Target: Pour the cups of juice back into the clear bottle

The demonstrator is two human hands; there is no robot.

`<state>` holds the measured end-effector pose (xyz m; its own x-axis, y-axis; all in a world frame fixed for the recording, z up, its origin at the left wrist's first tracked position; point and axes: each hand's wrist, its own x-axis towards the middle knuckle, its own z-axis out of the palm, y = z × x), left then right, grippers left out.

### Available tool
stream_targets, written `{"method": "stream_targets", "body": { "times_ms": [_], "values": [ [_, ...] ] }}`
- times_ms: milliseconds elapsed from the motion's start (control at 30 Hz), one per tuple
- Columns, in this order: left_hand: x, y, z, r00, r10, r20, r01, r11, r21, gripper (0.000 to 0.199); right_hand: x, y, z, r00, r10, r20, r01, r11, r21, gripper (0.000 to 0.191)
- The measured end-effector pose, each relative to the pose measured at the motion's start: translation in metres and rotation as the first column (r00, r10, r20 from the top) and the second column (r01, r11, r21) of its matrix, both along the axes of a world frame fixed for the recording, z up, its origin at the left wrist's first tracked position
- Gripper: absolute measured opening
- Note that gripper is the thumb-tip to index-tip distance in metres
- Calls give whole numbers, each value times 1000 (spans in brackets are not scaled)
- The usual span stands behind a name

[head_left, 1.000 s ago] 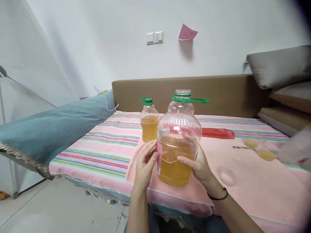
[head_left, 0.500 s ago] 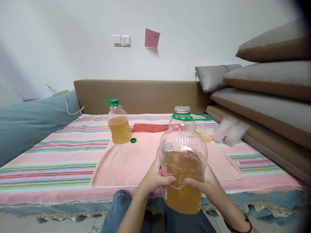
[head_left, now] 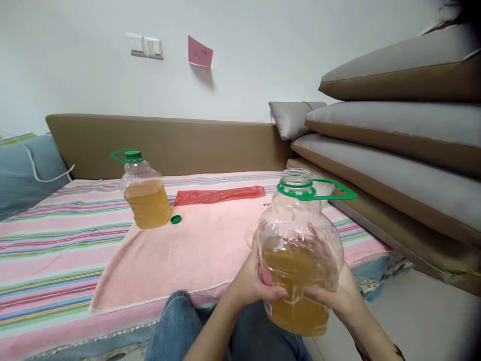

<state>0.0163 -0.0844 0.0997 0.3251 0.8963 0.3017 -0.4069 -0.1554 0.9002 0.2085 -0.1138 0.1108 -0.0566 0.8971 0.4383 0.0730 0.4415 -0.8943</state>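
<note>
Between my two hands is a large clear plastic bottle [head_left: 296, 260], partly filled with amber liquid. Its neck has a green ring with a loop handle, and no cap sits on its mouth. My left hand [head_left: 257, 286] grips the bottle's left side, thumb across the front. My right hand [head_left: 340, 291] wraps the right side, its fingers showing through the clear wall. The bottle is upright above my lap. A green cap [head_left: 176, 219] lies on the pink towel [head_left: 195, 250]. Left of it stands a second bottle [head_left: 148, 200] of amber liquid, closed with a green cap.
A folded red plastic bag [head_left: 220, 195] lies along the towel's far edge. Grey and brown cushions [head_left: 391, 120] are stacked at the right. A blue bolster [head_left: 33, 165] rests at the far left on the striped sheet [head_left: 48, 265]. Tiled floor [head_left: 421, 321] shows at lower right.
My view has turned to the right, so the bed things have shifted left in it. Both hands still hold the bottle upright. The clear cups at right are now mostly hidden behind it.
</note>
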Motion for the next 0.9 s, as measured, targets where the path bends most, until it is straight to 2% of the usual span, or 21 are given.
{"method": "stream_targets", "body": {
  "times_ms": [100,233,367,500,667,767,900],
  "values": [
    [13,-1,-8,989,-149,6,149,989,25,118,11,-10,-3,995,-78,64,78,997,7,106],
    [29,-4,-17,981,-194,10,194,981,32,123,30,-23,-7,969,-183,163,190,981,-29,103],
    [38,-6,-18,977,-212,-38,213,976,32,119,50,-28,-10,930,-262,256,275,961,-14,103],
    [43,-4,-24,960,-270,-69,270,963,-11,113,65,-30,-15,894,-259,365,285,958,-18,103],
    [57,1,-45,897,-438,67,442,892,-94,94,74,-32,-25,836,-243,492,303,952,-43,102],
    [66,2,-56,890,-430,154,447,889,-98,91,74,-34,-26,806,-248,537,319,947,-42,103],
    [73,1,-67,880,-427,209,457,880,-126,87,70,-36,-19,790,-239,565,330,942,-64,100]
  ]
}}
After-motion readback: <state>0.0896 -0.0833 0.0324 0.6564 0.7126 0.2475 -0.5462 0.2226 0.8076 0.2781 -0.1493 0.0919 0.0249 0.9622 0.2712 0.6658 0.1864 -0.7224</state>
